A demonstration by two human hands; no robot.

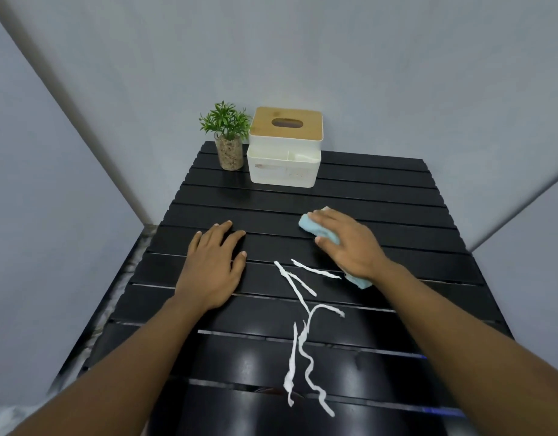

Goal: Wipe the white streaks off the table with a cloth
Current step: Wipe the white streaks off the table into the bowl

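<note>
Several white streaks (303, 328) run across the middle and front of the black slatted table (381, 190). My right hand (347, 243) lies flat on a light blue cloth (314, 229), pressing it to the table just right of and beyond the streaks' far ends. A corner of the cloth (359, 281) shows under my wrist. My left hand (215, 262) rests flat on the table with fingers spread, to the left of the streaks, holding nothing.
A white tissue box with a wooden lid (285, 146) and a small potted plant (229, 136) stand at the table's far edge. Grey walls close in behind and on both sides. The table's left edge drops to the floor.
</note>
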